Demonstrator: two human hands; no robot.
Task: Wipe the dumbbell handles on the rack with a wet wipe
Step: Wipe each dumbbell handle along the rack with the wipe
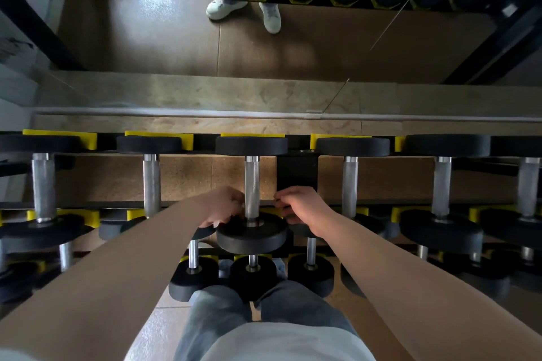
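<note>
The middle dumbbell on the top rack tier has a knurled steel handle [252,184] and black round heads [251,233]. My left hand [224,208] presses against the left side of that handle near its lower end, fingers curled. A small white bit of the wet wipe [216,224] peeks out beneath them. My right hand [302,211] hovers just right of the handle with a narrow gap between. Its fingers are curled and nothing shows in them.
More dumbbells [151,184] sit left and right on yellow cradles [88,141], and smaller ones [252,275] fill the lower tier by my knees. A mirror behind the rack reflects white shoes [271,16] and more dumbbells.
</note>
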